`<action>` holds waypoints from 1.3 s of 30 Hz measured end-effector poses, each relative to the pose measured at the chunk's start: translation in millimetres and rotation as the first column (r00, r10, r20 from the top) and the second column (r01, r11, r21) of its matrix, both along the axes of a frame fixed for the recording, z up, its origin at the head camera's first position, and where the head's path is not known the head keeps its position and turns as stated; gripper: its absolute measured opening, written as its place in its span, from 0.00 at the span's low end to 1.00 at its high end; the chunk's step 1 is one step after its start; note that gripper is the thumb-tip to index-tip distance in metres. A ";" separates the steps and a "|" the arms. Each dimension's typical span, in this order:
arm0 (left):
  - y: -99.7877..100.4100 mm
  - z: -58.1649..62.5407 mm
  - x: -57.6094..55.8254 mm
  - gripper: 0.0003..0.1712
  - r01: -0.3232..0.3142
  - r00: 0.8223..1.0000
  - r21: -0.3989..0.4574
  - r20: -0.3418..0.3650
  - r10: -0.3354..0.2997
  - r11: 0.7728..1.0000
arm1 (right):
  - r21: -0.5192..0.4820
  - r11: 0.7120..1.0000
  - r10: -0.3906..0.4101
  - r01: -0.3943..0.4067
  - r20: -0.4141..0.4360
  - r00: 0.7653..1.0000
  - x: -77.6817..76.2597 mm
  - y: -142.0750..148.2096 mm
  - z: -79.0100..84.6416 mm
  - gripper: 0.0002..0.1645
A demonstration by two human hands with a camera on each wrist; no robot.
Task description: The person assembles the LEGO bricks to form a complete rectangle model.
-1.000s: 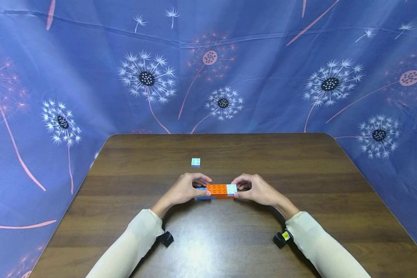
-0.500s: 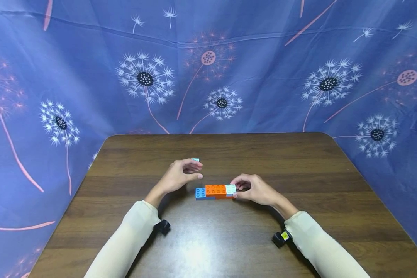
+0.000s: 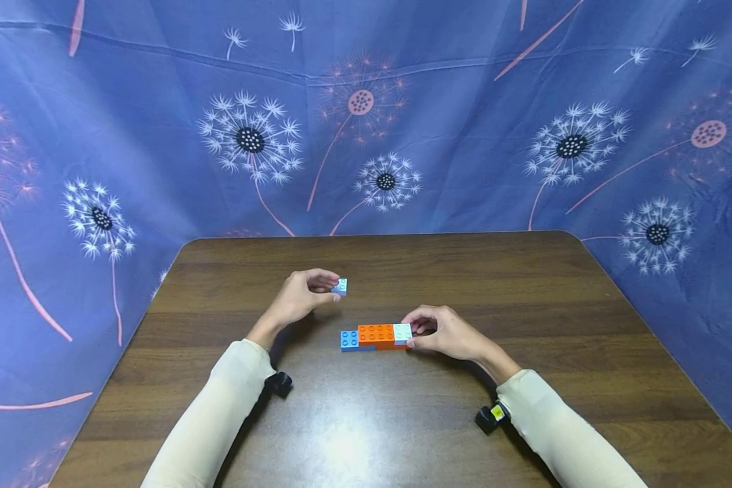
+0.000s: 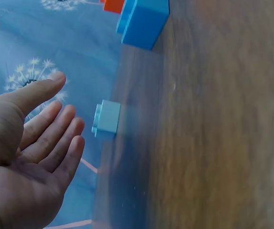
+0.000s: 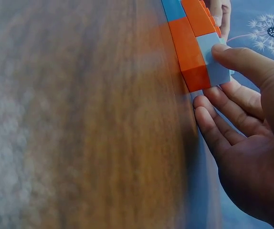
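Note:
My left hand (image 3: 295, 296) reaches to a small light blue brick (image 3: 343, 287) on the table, thumb and fingers spread on its left side. In the left wrist view a gap shows between the fingertips (image 4: 77, 143) and that brick (image 4: 107, 117). Nearer me lies a two-layer row of toy building bricks. Its lower layer has a blue brick (image 3: 350, 339) on the left and an orange one (image 5: 189, 57) on the right. On top sit an orange brick (image 3: 375, 333) and a pale blue brick (image 5: 212, 59). My right hand (image 3: 451, 331) pinches the row's right end at the pale brick.
The brown wooden table (image 3: 494, 271) has rounded far corners. Behind it hangs a blue cloth (image 3: 463, 135) with a dandelion print. Black wrist cameras (image 3: 279, 384) sit under both cream sleeves (image 3: 210, 413).
My left hand has let go of the brick row and moved away from me and left, to the loose light blue brick. My right hand stays on the row's right end.

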State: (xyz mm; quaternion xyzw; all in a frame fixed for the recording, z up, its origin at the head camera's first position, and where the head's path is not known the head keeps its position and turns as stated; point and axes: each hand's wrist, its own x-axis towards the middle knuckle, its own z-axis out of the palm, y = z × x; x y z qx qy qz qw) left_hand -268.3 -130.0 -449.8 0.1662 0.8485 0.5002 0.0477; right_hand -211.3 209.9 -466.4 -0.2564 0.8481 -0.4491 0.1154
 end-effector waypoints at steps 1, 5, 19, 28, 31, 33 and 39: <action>-0.9 0.0 -1.5 0.24 0.002 1.000 0.007 0.002 -0.002 1.000 | -0.001 1.000 0.001 -0.001 0.001 1.000 0.1 -0.1 0.1 0.19; -3.7 1.1 -6.9 0.26 0.004 1.000 0.017 0.003 -0.005 1.000 | 0.001 1.000 -0.005 0.005 0.007 1.000 0.4 0.1 0.3 0.19; -7.1 -4.0 -20.6 0.27 -0.009 1.000 -0.079 -0.011 0.008 0.997 | 0.002 1.000 -0.001 0.001 0.015 1.000 0.2 0.3 -0.2 0.19; -1.5 -11.8 -24.4 0.28 -0.003 1.000 -0.138 -0.005 0.002 0.990 | -0.001 1.000 -0.002 0.002 0.025 1.000 0.3 -0.1 0.9 0.19; 0.9 -13.6 -25.6 0.29 -0.007 1.000 -0.137 -0.003 0.007 0.991 | -0.007 1.000 0.004 -0.004 0.025 1.000 0.0 0.4 -0.2 0.19; 2.2 -14.9 -26.2 0.30 -0.007 1.000 -0.138 -0.003 0.006 0.990 | -0.010 1.000 0.007 -0.007 0.022 1.000 0.0 0.8 -1.2 0.19; 5.3 -19.2 -28.1 0.31 -0.015 1.000 -0.159 -0.022 0.011 0.987 | -0.007 1.000 -0.001 0.001 0.028 1.000 -0.4 1.4 -1.8 0.19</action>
